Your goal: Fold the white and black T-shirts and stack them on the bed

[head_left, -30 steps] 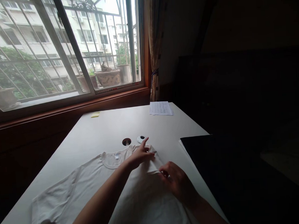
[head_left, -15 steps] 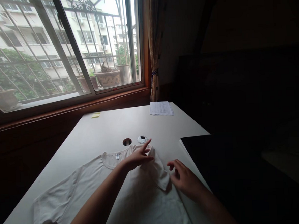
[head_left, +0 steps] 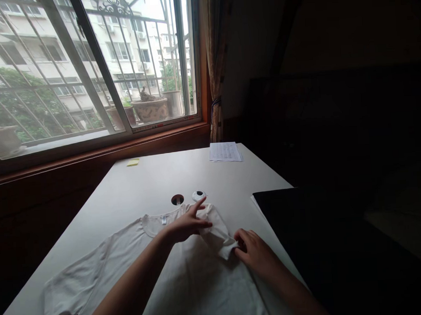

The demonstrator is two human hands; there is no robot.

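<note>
A white short-sleeved T-shirt [head_left: 182, 283] lies spread on the white table, its neckline towards the window. Over its right shoulder area is my left hand [head_left: 189, 223], index finger stretched out, the other fingers and thumb gripping a gathered bit of cloth. Part of the neckline is hidden behind that hand. My right hand [head_left: 250, 248] pinches the hem of the right sleeve [head_left: 226, 247], which is bent and slightly raised. The left sleeve [head_left: 62, 295] lies flat beyond my left forearm.
Behind the shirt the white table [head_left: 154, 177] has a round cable hole [head_left: 177, 199] and a loose white cap [head_left: 198, 195]. Papers [head_left: 226, 152] and a yellow sticky note [head_left: 133, 162] lie near the far edge. A dark flat object [head_left: 281, 210] covers the right side.
My right hand has moved slightly left and closed on the sleeve hem, which is now lifted and bent. My left hand stays at the shoulder of the shirt.
</note>
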